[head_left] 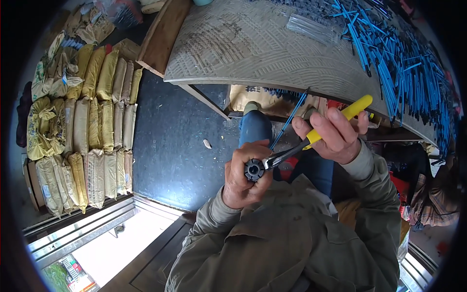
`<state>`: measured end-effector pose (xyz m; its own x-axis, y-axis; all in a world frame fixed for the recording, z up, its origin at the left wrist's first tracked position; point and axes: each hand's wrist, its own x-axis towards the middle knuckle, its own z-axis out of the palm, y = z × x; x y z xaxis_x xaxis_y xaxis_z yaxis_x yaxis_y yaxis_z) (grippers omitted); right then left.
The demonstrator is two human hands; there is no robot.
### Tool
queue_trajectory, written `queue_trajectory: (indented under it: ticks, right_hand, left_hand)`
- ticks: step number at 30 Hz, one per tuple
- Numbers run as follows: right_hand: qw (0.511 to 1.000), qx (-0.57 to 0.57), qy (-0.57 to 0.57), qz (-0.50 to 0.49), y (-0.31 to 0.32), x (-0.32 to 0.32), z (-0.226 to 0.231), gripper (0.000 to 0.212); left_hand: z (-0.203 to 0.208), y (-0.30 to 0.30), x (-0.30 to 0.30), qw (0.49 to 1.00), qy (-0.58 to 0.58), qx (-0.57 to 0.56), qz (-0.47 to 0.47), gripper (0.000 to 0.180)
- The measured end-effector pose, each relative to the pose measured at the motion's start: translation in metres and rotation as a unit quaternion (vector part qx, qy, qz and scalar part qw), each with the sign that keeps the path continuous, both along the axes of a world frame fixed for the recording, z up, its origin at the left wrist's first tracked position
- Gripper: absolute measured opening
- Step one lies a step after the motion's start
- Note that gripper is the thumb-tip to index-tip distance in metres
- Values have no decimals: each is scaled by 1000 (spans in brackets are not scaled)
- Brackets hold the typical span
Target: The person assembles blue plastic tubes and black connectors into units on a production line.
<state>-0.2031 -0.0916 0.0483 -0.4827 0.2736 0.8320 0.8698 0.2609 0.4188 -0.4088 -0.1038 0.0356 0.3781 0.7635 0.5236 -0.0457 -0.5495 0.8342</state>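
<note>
My left hand point(245, 177) is closed round a dark round part point(254, 170) with a notched, ribbed end and a hole in its middle, which faces up. Thin blue rods point(290, 119) with dark tips run from beside this hand up toward the table edge; whether they join the round part is hidden by my fingers. Yellow-handled pliers point(316, 135) are in my right hand point(335, 138), one handle passing between loosely curled fingers. Their metal jaws touch or almost touch the side of the round part. What the jaws grip, if anything, is too small to tell.
A table point(233, 53) with a patterned grey top stands ahead, heaped at right with blue rods point(404, 73) with black ends. A bundle of clear thin strips point(314, 28) lies there too. Stacked yellow and tan sacks point(92, 126) line the left. A wooden board point(164, 36) adjoins the table.
</note>
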Motion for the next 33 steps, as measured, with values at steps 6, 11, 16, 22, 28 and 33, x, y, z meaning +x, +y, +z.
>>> queue_trajectory:
  ticks: [6,11,16,22,28,33]
  right_hand:
    - [998,-19,2,-63,-9,-3,-15,33]
    - [995,-62,41,-65,-21,-13,-22,30]
    - [938,-323,47,112,-29,9,26,42]
    - [379,-888,37,256,-17,49,70,49]
    - [305,-896,191,262,-39,44,75,49]
    - [705,-677,73,199,-72,27,74,51]
  left_hand:
    - [-3,-1,-3,1000,-4,-5,19,26]
    - [-7,-2,-7,1000,-1,-1,27,28]
    - [0,-17,-15,990,-1,-134,50,38]
    - [11,-3,-21,990,51,-77,-103,45]
    - [7,8,-12,972,-1,16,-236,58]
    - [4,1,-13,988,-5,-4,-155,65]
